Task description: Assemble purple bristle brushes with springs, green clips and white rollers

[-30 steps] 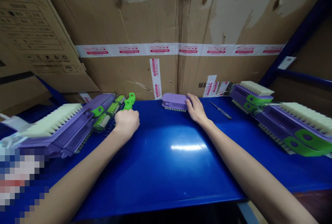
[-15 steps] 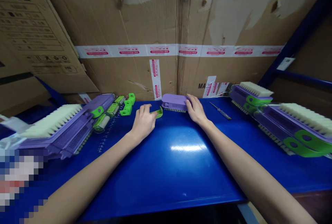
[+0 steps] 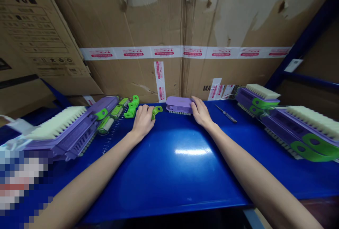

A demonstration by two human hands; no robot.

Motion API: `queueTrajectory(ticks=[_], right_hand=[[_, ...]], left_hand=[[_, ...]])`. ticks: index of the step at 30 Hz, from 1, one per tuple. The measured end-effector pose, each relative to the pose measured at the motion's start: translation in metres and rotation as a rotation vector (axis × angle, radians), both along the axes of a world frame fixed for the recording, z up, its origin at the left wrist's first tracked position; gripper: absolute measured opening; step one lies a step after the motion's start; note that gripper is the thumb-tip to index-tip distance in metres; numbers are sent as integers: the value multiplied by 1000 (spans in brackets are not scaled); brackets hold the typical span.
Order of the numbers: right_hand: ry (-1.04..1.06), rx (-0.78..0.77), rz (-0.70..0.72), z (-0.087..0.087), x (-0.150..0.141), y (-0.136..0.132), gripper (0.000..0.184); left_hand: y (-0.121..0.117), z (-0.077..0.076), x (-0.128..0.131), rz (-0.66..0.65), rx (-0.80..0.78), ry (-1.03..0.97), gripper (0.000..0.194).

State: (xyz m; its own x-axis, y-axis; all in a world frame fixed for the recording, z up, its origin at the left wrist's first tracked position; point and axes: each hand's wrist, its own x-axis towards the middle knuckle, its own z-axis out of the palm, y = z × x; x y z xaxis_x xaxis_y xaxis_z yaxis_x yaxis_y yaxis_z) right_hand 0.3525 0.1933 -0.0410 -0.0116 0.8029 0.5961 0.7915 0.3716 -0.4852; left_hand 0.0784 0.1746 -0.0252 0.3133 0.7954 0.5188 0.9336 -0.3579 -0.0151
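Between the fingers of my left hand (image 3: 143,119) is a green plastic clip (image 3: 157,110) with a hole in its visible end; the rest of it is hidden by the fingers. My right hand (image 3: 200,111) grips the right end of a purple brush (image 3: 179,104), which lies bristles down at the back of the table. Its thumb is on the near side and the fingers reach over the far side. Left of my left hand lie more green clips (image 3: 131,107) and several small green-and-clear blocks (image 3: 116,111). Springs (image 3: 112,130) lie in front of those blocks.
Purple brushes with pale bristles (image 3: 59,121) are stacked at the left. More brushes with green ends (image 3: 299,130) stand at the right. A screwdriver (image 3: 226,113) lies right of my right hand. Cardboard (image 3: 169,17) walls off the back of the blue table (image 3: 169,179).
My left hand has drawn slightly left, and the green clip in it has turned so its holed end faces up. My right hand stays on the purple brush.
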Motion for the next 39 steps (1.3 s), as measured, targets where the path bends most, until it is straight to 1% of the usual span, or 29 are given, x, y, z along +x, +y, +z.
queueTrajectory(ticks=[3,7,10,12,14,16,18,21,23,26,31,35,39], right_hand=[[-9,16,1,0,0,0,50],[-6,25,1,-1,1,1,50],[0,32,13,-2,2,2,49],[-7,32,11,-2,2,2,50],[-19,26,8,-2,2,2,51],[-26,22,8,-1,2,1,52],[-22,17,12,0,2,0,52],[-28,-8,33,3,1,-3,53],[-47,-28,40,5,0,-5,56],[-60,-51,28,6,-1,-7,59],[-44,-93,35,6,-3,-8,63],[-33,-115,61,7,-4,-8,65],[-27,-122,72,7,-4,-8,65]], left_hand=[[-2,-1,1,-28,29,27,33],[-5,-1,4,-109,25,47,41],[-7,0,5,-166,-1,32,45],[-7,1,6,-196,-15,12,44],[-6,3,8,-195,-10,-41,41],[-3,5,9,-135,-9,-124,42],[3,8,10,-29,-67,-187,45],[14,10,12,117,-260,-157,55],[21,11,13,175,-327,-104,60],[29,13,17,200,-332,-64,60],[38,19,32,250,-379,-105,49],[35,20,49,319,-390,-284,43],[28,14,55,348,-334,-437,41]])
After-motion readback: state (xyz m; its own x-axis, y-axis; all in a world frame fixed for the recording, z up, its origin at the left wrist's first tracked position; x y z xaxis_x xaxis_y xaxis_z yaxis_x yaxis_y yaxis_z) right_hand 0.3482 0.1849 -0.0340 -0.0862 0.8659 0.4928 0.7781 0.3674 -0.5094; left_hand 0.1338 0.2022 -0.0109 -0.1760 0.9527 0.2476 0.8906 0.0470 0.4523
